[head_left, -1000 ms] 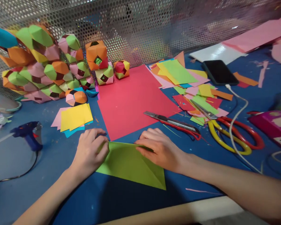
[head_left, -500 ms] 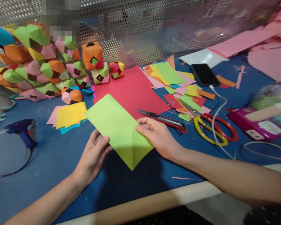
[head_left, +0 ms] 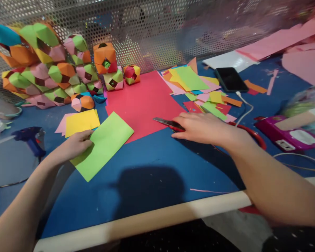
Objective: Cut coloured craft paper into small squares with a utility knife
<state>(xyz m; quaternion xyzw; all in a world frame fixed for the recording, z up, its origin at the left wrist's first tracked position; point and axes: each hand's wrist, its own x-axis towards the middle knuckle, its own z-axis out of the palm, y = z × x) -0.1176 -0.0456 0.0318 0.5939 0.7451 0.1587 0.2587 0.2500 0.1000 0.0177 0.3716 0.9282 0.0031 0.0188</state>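
My left hand (head_left: 75, 145) pinches the left edge of a light green sheet of paper (head_left: 107, 148), which slants over the blue table. Fingers of my right hand (head_left: 199, 127) are closed over the handle of a utility knife (head_left: 170, 124); its blade end points left over a large red sheet (head_left: 144, 101). My palm hides the rest of the knife. Just beyond my left hand lies a small stack of yellow and pink paper (head_left: 80, 122). Scissors (head_left: 254, 136) are mostly hidden behind my right forearm.
Folded paper balls (head_left: 63, 75) are piled at the back left against a perforated metal panel (head_left: 157, 31). A glue gun (head_left: 31, 138) lies at left. Coloured scraps (head_left: 212, 103), a phone (head_left: 231, 79) with a cable, and a purple power strip (head_left: 288, 134) lie at right.
The green sheet has moved left and turned, now in my left hand only. My right hand has let go of it and closed over the utility knife.
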